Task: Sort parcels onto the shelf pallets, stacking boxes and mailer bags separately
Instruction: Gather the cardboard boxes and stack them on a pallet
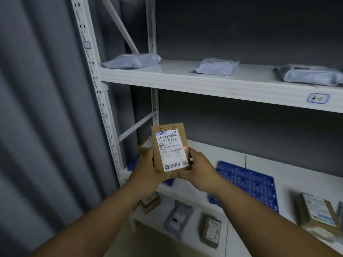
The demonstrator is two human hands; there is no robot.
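Two hands hold one small cardboard box upright in front of the rack, label w/ barcodes facing us and a handwritten mark on the top edge. Our left hand wraps the box's lower left side, fingers curled behind it; our right hand grips the lower right corner, thumb along the edge. So both grips are closed on the box, held just above the middle shelf, not touching it. A red dot shows on the box beside the label. On that shelf, a blue pallet lies to the right of the box, and another blue pallet peeks out behind our left hand. Upper shelf carries three mailer bags, well apart: left one, middle, right. Lower down, blurred: a grey mailer bag between two small boxes, plus a bigger labelled box far right.
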